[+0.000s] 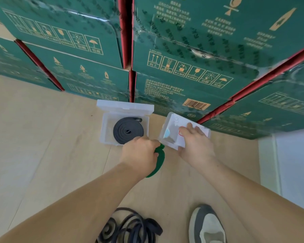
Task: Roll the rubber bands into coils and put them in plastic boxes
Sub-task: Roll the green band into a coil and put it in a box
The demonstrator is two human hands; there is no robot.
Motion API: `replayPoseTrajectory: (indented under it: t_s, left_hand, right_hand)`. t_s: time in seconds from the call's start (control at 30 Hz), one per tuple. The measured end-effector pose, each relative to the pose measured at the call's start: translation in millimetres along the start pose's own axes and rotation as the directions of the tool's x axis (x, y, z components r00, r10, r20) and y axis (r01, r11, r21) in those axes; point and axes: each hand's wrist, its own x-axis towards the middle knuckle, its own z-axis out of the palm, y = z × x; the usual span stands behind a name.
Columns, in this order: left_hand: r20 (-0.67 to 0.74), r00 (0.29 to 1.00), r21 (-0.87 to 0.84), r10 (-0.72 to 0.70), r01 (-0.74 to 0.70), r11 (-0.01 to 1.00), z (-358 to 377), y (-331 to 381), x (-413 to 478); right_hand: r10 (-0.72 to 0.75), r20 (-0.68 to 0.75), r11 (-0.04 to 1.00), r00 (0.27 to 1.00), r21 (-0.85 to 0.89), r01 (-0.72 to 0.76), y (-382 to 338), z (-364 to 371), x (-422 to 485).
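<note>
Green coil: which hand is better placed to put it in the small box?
Left, probably. The left hand grips the green coil right beside the small box. The right hand is busy holding that box tilted, so it can steady it.

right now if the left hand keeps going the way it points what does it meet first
The left hand, holding a green band, would likely meet the open plastic box at its near wall first, then the grey coil inside.

clear glossy plastic box (pixel 105 126), matt rubber coil (pixel 128 130), pale wood floor (pixel 42 137).
</note>
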Motion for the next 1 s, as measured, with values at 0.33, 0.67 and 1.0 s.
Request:
replayPoseTrajectory:
  t_s: [0.33, 0.67, 1.0]
  left_hand:
    - [0.034, 0.998, 0.028, -0.057, 0.056, 0.998, 14, 16, 7]
    - [0.128, 0.990, -0.145, -0.060, 0.078, 0.986, -15, -4, -6]
    - [0.061, 0.998, -0.316, -0.010, 0.029, 0.948, -10, 48, 27]
  right_hand:
    - [-0.043, 0.124, 0.992, 0.991, 0.123, 0.028, -11, -33, -4]
    - [-0.053, -0.250, 0.870, 0.967, 0.463, 0.168, 29, -64, -20]
    - [-0.101, -0.484, 0.945, 0.869, 0.227, 0.236, 25, -69, -11]
